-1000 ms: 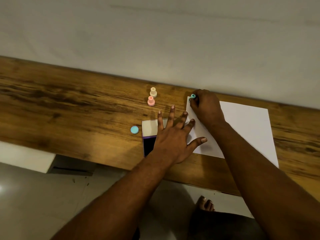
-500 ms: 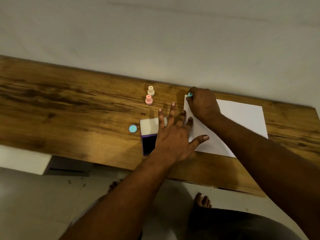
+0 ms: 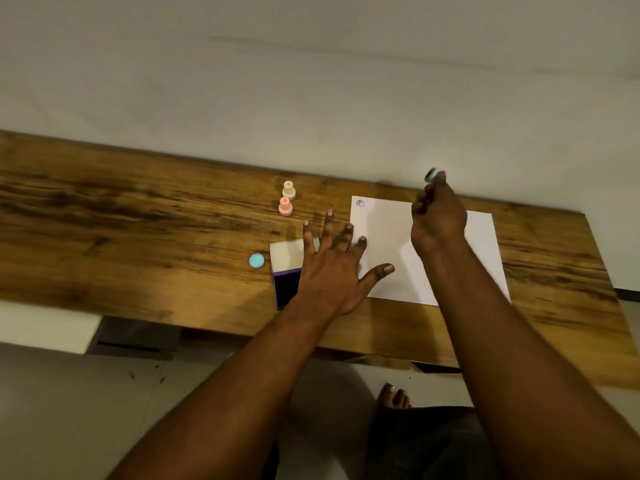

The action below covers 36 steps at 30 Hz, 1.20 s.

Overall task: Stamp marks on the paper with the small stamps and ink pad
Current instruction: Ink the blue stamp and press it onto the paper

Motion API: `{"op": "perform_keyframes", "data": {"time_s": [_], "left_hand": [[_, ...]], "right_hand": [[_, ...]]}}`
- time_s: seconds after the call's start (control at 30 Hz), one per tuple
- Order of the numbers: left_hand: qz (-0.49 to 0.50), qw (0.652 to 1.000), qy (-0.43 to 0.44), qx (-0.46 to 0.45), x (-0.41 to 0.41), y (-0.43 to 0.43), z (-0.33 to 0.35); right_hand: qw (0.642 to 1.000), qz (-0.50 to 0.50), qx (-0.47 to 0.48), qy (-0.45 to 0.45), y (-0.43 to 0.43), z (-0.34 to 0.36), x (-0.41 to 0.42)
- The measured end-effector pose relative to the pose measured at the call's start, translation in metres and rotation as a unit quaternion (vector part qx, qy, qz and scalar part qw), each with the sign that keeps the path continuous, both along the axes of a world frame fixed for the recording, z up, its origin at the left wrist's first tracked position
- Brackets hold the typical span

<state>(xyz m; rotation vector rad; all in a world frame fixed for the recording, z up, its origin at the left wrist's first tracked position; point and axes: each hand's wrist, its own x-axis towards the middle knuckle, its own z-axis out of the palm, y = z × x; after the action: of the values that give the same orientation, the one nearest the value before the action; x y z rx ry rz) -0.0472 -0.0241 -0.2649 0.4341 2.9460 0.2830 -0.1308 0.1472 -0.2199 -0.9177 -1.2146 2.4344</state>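
A white paper (image 3: 384,233) lies on the wooden table (image 3: 138,223) and bears one small round purple mark (image 3: 360,203) near its far left corner. My right hand (image 3: 438,220) is raised above the paper, shut on a small blue stamp (image 3: 431,174) held at the fingertips. My left hand (image 3: 332,268) lies flat with fingers spread, pressing on the paper's left edge and partly covering the open ink pad (image 3: 285,271). A cream stamp (image 3: 288,189) and a pink stamp (image 3: 285,206) stand upright behind the pad.
A round blue cap (image 3: 256,261) lies just left of the ink pad. A pale wall runs behind the table. The table's front edge is near my forearms, with the floor and a bare foot (image 3: 393,396) below.
My right hand has lifted the blue stamp off the paper's far left corner and moved right and up. A purple mark now shows where it pressed. My left hand stays put.
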Motion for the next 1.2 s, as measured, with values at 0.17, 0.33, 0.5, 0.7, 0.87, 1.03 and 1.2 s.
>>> {"op": "perform_keyframes", "data": {"time_s": [0.17, 0.33, 0.5, 0.7, 0.87, 1.03, 1.2], "left_hand": [[0.001, 1.000, 0.008, -0.013, 0.001, -0.001, -0.003], [0.006, 1.000, 0.015, -0.007, 0.001, 0.000, -0.007], [0.008, 1.000, 0.018, -0.005, -0.001, 0.000, -0.009], [0.002, 1.000, 0.019, -0.009, 0.000, -0.001, -0.010], [0.000, 1.000, 0.008, 0.008, 0.001, -0.004, 0.001], [-0.018, 0.997, 0.053, 0.059, 0.002, -0.045, 0.015], [-0.062, 0.995, 0.063, 0.037, 0.015, -0.112, 0.016]], "right_hand": [[0.995, 0.006, 0.010, -0.102, 0.007, -0.017, 0.036], [0.992, 0.051, 0.054, -0.102, -0.003, -0.023, 0.034], [0.988, 0.083, 0.088, -0.095, -0.011, -0.027, 0.031], [0.985, 0.106, 0.103, -0.084, -0.011, -0.029, 0.027], [0.979, 0.134, 0.136, -0.074, -0.016, -0.026, 0.028], [0.896, 0.242, 0.373, 0.015, -0.032, -0.015, 0.041], [0.736, 0.390, 0.533, 0.146, -0.061, -0.009, 0.078]]}}
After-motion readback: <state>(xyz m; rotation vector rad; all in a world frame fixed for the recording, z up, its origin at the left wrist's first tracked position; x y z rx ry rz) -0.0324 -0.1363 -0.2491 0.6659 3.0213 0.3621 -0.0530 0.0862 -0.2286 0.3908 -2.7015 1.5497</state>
